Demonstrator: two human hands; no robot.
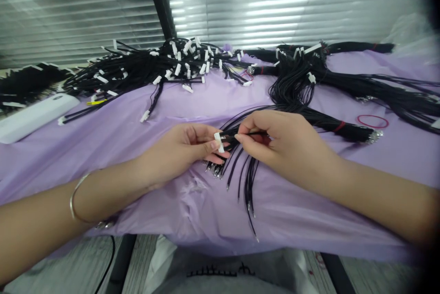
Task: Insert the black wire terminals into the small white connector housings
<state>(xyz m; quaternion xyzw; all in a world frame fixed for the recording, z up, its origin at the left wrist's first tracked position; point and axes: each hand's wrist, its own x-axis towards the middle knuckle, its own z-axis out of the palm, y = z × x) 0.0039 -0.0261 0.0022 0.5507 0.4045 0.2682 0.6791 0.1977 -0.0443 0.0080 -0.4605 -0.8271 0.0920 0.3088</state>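
Note:
Between the thumb and fingers of my left hand [187, 149] is a white connector housing [219, 142], its side turned toward my right hand. Black wires run into it from the right. My right hand [280, 140] pinches a thin black wire [229, 138] close to the housing; whether its tip is seated inside, I cannot tell. Under both hands lies a bundle of loose black wires [252, 179] with small metal terminals [215, 170] at their ends. Several of these wires fan out toward the table's front edge.
A purple sheet [144, 211] covers the table. Along the back lies a heap of black cables with white connectors [178, 62]. More wire bundles [357, 84] rest at the right, near a red rubber band [373, 121]. A white oblong object [37, 117] sits at the left.

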